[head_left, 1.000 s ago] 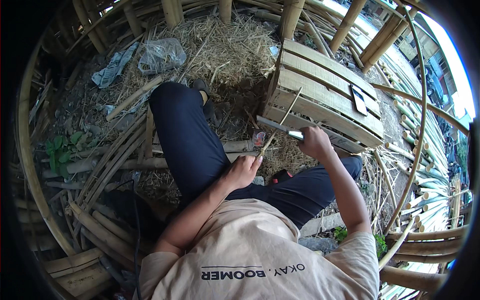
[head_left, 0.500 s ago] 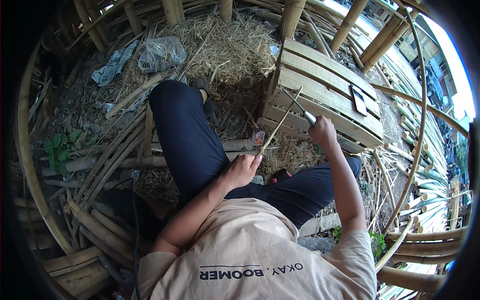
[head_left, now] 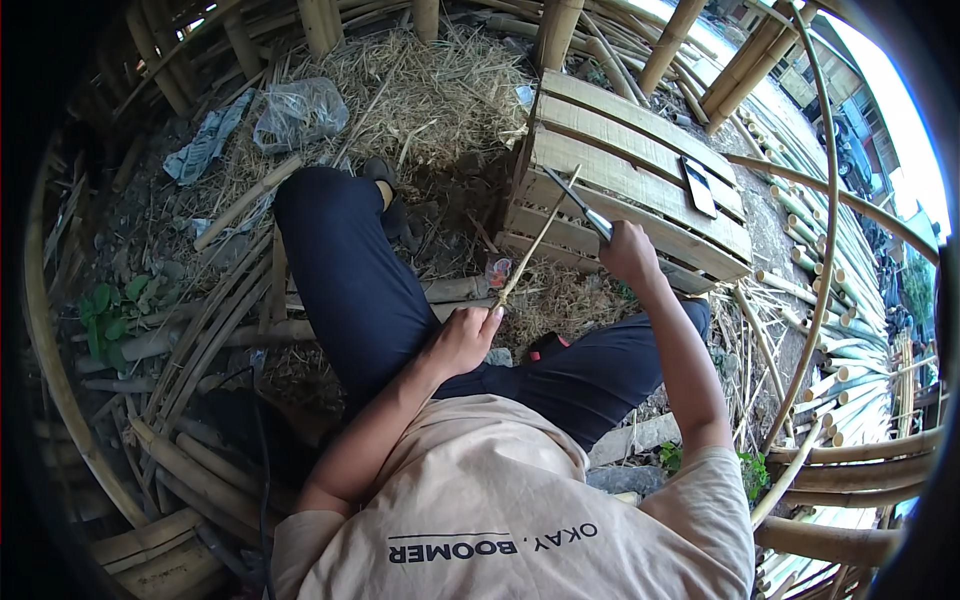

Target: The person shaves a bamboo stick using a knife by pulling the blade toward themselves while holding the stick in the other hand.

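Over my lap, my left hand (head_left: 468, 338) is closed around the near end of a thin bamboo stick (head_left: 537, 243), its thumb lying along the stick. The stick slants up and away to the right, toward the wooden crate. My right hand (head_left: 631, 254) grips the handle of a knife (head_left: 592, 214) in front of the crate's near side. The knife's blade points up and left and crosses the stick close to its far tip. Whether the blade touches the stick I cannot tell.
The slatted wooden crate (head_left: 640, 160) bears a phone (head_left: 698, 186). Dry straw shavings (head_left: 430, 90) and a clear plastic bag (head_left: 300, 113) lie on the ground ahead. Bamboo poles (head_left: 855, 345) are stacked at the right; more bamboo lengths (head_left: 200, 470) lie at the left. A curved bamboo strip rises at right.
The whole view has shifted slightly, so everything sits a little further left. Both hands keep their holds, and the knife still crosses the stick near its far end.
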Tool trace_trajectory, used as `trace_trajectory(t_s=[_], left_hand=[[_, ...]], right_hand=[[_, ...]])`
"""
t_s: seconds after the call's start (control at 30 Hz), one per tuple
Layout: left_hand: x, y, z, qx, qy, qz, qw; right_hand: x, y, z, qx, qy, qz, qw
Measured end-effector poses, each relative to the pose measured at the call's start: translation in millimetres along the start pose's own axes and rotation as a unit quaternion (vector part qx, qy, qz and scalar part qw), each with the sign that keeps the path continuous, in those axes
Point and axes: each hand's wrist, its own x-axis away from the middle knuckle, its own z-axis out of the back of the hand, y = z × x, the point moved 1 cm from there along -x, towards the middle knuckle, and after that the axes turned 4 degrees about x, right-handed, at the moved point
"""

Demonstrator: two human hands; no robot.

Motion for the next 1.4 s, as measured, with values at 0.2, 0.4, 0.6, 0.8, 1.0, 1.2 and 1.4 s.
trace_trajectory(t_s=[0.2, 0.4, 0.6, 0.8, 1.0, 1.2, 1.4], left_hand=[[0, 0, -4, -0.013, 0.012, -0.005, 1.000], [3, 0, -2, -0.019, 0.025, -0.026, 0.999], [0, -2, -7, -0.032, 0.025, -0.023, 0.999], [3, 2, -3, -0.028, 0.021, -0.012, 0.999], [1, 2, -5, -0.030, 0.007, 0.016, 0.999], [2, -2, -5, -0.031, 0.026, -0.016, 0.999], [2, -2, -5, -0.025, 0.021, -0.011, 0.999]], right_hand=[[0, 8, 0, 0.031, -0.008, -0.003, 0.999], [3, 0, -5, 0.009, 0.012, 0.041, 0.999], [-12, 11, 0, 0.047, 0.020, -0.010, 0.999], [3, -7, 2, 0.057, 0.026, 0.022, 0.998], [-7, 1, 1, 0.056, 0.042, -0.005, 0.998], [6, -6, 2, 0.071, 0.031, 0.046, 0.996], [-2, 0, 0, 0.061, 0.063, 0.038, 0.995]])
